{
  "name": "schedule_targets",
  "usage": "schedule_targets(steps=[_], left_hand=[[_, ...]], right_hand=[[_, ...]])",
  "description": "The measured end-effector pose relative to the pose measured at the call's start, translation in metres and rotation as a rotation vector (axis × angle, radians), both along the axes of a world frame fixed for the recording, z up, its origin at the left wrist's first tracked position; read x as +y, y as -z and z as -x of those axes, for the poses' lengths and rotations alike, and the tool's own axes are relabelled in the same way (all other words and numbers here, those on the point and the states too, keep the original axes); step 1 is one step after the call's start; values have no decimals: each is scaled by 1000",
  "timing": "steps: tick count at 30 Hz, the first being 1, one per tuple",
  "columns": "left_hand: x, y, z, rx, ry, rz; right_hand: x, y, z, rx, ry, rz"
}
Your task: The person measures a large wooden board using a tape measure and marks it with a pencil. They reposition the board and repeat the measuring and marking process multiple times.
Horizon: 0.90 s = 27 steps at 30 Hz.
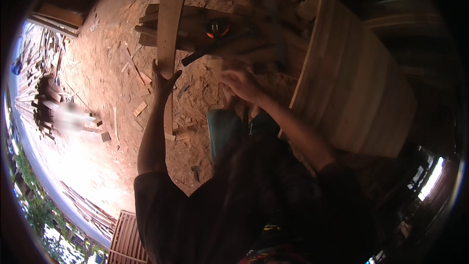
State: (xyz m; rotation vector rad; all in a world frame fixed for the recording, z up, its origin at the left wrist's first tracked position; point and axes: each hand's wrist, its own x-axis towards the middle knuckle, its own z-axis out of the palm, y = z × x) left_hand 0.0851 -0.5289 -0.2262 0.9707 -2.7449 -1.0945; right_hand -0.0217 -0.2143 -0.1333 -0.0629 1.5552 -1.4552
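A long pale wooden board (172, 17) runs from the top edge down to my left hand (165, 79). That hand is closed around the board's near end, thumb at its right edge and fingers at its left. My right hand (240, 85) hovers above my knees, its fingers loosely stretched to the left with nothing visible in them. Just beyond it lies a tool with a dark handle (193, 58); its far end is lost in shadow. A black and orange tape measure (218, 28) rests on dark planks (195, 39) that pass under the board.
A large curved wooden panel (349, 83) stands close on my right. Wood offcuts (140, 108) and chips litter the dirt floor (105, 63). Stacked lumber (41, 100) lies far left in bright light, and a slatted wooden piece (128, 239) is at lower left.
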Motion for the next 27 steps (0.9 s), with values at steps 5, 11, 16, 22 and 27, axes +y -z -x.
schedule_targets(steps=[5, 11, 16, 22, 27], left_hand=[[3, 3, 15, -242, -40, 163], [12, -11, 12, -230, -37, 126], [32, -42, -16, -247, -44, 113], [37, -30, -94, -71, 90, 99], [68, -86, -97, -116, 263, -15]], right_hand=[[-100, 9, 24, -337, 347, 41], [-117, 14, 14, -360, 522, 14], [-97, -30, 14, -406, 589, 166], [-31, -64, 5, -445, 580, 387], [32, -77, -1, -179, 432, 377]])
